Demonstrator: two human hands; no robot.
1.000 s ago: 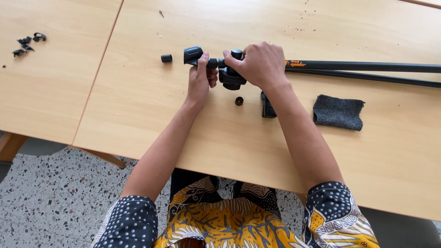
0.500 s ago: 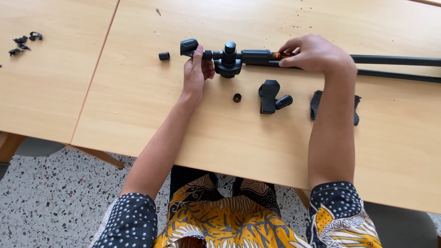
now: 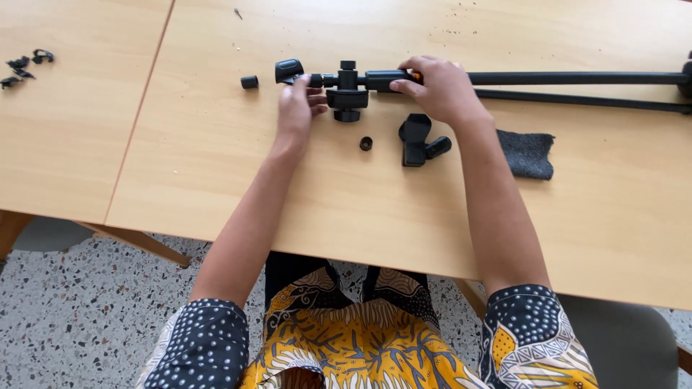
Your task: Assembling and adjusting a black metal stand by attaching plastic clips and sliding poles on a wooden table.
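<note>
A black stand with long thin poles lies flat across a light wooden table. Its head joint, a round black block with a knob on top, sits at the left end. My left hand grips the short shaft beside a black handle knob at the joint's left side. My right hand is closed around the thicker black sleeve just right of the joint, near a small orange mark. A black clip holder lies loose below my right hand.
A small black cylinder cap lies left of the knob, and a small black ring sits below the joint. A dark grey cloth piece lies to the right. Several tiny black parts rest on the neighbouring table at far left.
My right hand slid along the stand away from the joint, uncovering the black clip holder and the joint. My left hand kept its grip by the knob.
</note>
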